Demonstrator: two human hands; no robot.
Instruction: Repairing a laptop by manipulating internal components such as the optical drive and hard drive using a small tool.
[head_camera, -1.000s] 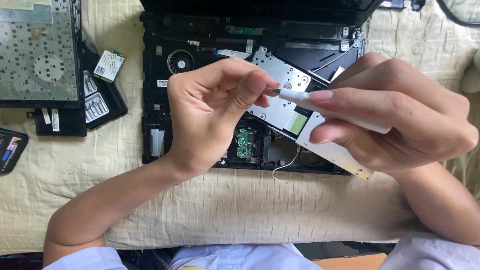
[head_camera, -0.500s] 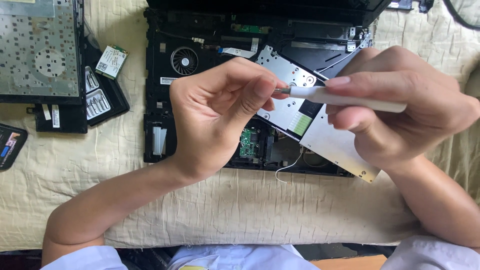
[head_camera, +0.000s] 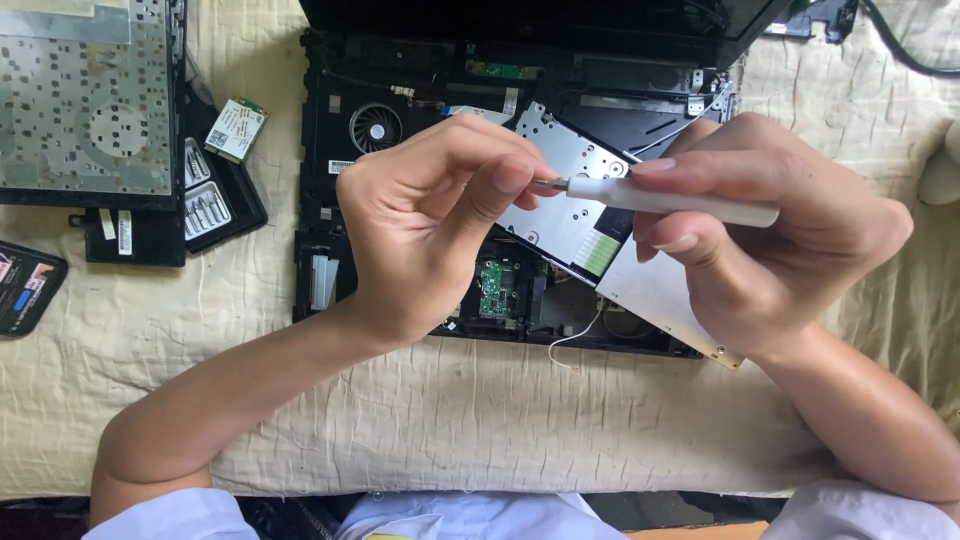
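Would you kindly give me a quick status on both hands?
Right hand grips white screwdriver. Left hand pinches its metal tip. Both above opened laptop. Nothing in between.

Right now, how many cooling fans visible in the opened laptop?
1. The round cooling fan sits in the upper left of the open laptop base, just above the left hand. The hands may hide others.

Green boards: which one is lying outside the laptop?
The small green card at the upper left, lying on the cloth. The other green board sits inside the laptop.
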